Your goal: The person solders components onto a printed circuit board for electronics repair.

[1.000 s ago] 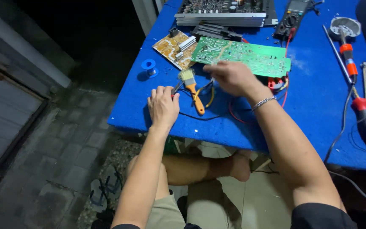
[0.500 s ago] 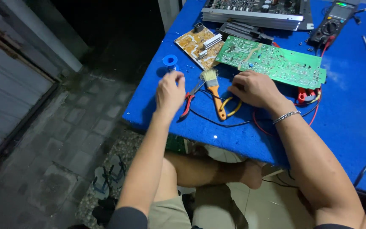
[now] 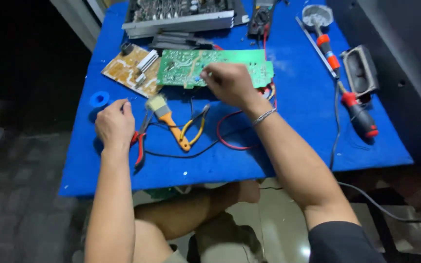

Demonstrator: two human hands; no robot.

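Note:
On the blue table point(image 3: 288, 141) lies a green circuit board point(image 3: 186, 65). My right hand point(image 3: 230, 84) rests on its front edge, fingers curled on the board, a metal bracelet at the wrist. My left hand point(image 3: 114, 125) lies at the table's left side, fingers curled, touching the red-handled pliers point(image 3: 139, 146). Whether it grips them I cannot tell. Between my hands lie a small brush with an orange handle point(image 3: 169, 119) and yellow-handled cutters point(image 3: 195, 127).
A brown circuit board point(image 3: 131, 70) and a blue solder spool point(image 3: 99, 99) lie at the left. A metal amplifier chassis point(image 3: 178, 17) and a multimeter point(image 3: 260, 17) stand at the back. Red-handled screwdrivers point(image 3: 356, 109), a small speaker point(image 3: 360, 68) and loose wires lie at the right.
My right hand has moved up from the table onto the green board's front edge. My left hand has stayed near the red pliers. The camera view has shifted.

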